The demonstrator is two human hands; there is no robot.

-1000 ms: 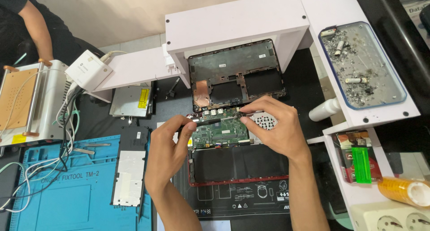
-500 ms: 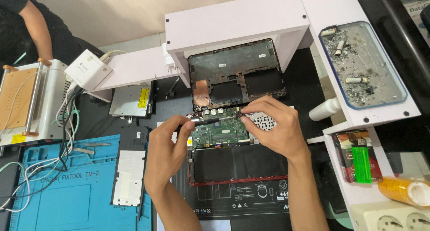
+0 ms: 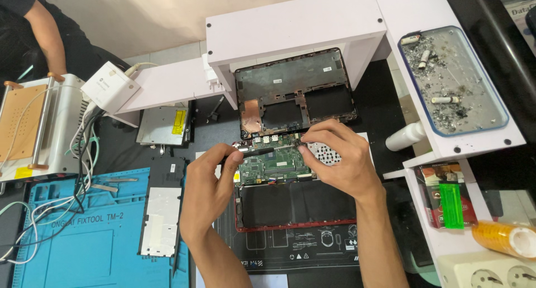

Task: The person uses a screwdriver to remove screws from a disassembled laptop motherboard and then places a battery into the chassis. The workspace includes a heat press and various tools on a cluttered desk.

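The work in hand looks like the stripping of an opened laptop: both hands are busy at the top edge of its green rectangular circuit board [image 3: 273, 164], which lies exposed in the red-rimmed laptop base [image 3: 296, 201] on the dark surface [image 3: 385, 106]. The left hand [image 3: 209, 185] is curled, thumb and forefinger closed on a slim black pen-like tool [image 3: 254, 152] whose end points right along the board's upper edge. The right hand [image 3: 338, 162] is bent over the board's upper right corner, fingertips pinched together on something small at that edge; what exactly they hold is hidden under the fingers.

As a judgement, this is a prying or unfastening step, and the next move seems to call for a light, steady touch at the tool's tip while the other hand steadies the part, since small connectors sit close together there.

The board is dense with tiny components, with a row of metal ports on its far side. Below it lies a wide flat black battery pack [image 3: 296, 203]. Just beyond the board rests the laptop's removed dark plastic bottom cover [image 3: 296, 92], inner side up, partly under a white shelf [image 3: 290, 25]. A blue silicone work mat [image 3: 72, 238] lies well to the left.
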